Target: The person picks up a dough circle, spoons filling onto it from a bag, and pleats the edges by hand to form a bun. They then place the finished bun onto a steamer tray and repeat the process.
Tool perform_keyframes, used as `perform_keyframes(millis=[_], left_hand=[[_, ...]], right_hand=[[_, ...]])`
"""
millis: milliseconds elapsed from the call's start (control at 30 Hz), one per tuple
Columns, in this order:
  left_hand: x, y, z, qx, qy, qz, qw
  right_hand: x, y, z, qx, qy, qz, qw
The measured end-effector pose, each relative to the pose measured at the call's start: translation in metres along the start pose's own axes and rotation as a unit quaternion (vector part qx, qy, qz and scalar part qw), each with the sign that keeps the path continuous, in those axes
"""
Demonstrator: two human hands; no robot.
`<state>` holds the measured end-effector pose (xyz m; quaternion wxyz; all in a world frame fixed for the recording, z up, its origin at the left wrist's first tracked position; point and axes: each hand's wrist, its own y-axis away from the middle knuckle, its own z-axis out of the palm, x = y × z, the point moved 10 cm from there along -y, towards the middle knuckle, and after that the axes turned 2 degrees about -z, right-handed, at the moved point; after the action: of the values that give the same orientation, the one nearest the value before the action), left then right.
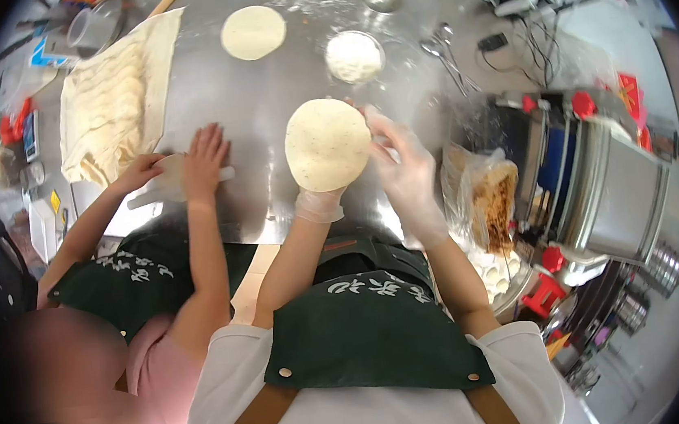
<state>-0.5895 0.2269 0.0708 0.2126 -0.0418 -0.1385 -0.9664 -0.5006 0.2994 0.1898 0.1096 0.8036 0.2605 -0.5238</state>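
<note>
A flat round of dough (327, 146) with small dark specks is held up above the steel table. It lies over my left hand (321, 204), which supports it from below in a clear glove; those fingers are mostly hidden under the dough. My right hand (404, 165), also gloved, has its fingers bent and closed at the round's right edge. Beyond it stands a metal bowl of white flour or powder (354, 57). Another dough round (253, 32) lies flat farther back on the table.
At my left a co-worker's hands (202, 161) press on a small dough piece and a rolling pin (225, 174). A cloth with a pile of folded dough (112, 95) lies behind them. Spoons (447, 54), a bagged brown food (494, 201) and a metal machine (611, 186) are at right.
</note>
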Motion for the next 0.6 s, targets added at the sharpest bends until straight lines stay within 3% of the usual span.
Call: perform_keyframes(millis=[100, 133, 233, 300, 367, 433, 500, 600], left_hand=[[-0.027, 0.013, 0.02, -0.019, 0.095, -0.082, 0.992], [-0.037, 0.017, 0.021, -0.011, 0.095, -0.107, 0.99], [-0.076, 0.024, 0.016, 0.009, 0.061, -0.166, 0.984], [-0.105, 0.028, 0.017, 0.004, 0.037, -0.195, 0.98], [-0.134, 0.032, 0.022, -0.012, 0.033, -0.229, 0.973], [-0.155, 0.037, 0.024, -0.05, -0.06, -0.215, 0.973], [-0.169, 0.041, 0.021, -0.067, -0.111, -0.212, 0.969], [-0.185, 0.039, 0.018, -0.104, -0.146, -0.211, 0.961]], right_hand=[[0.003, 0.073, -0.098, 0.063, 0.2, 0.022, 0.977], [0.001, 0.103, -0.133, 0.091, 0.278, -0.002, 0.956], [0.008, 0.188, -0.225, 0.167, 0.447, 0.066, 0.876], [0.011, 0.215, -0.256, 0.159, 0.553, 0.107, 0.81], [0.059, 0.251, -0.276, 0.119, 0.537, 0.224, 0.805], [0.084, 0.26, -0.275, 0.084, 0.479, 0.333, 0.808], [0.064, 0.234, -0.259, 0.063, 0.517, 0.188, 0.833], [0.056, 0.189, -0.227, -0.068, 0.653, 0.127, 0.743]])
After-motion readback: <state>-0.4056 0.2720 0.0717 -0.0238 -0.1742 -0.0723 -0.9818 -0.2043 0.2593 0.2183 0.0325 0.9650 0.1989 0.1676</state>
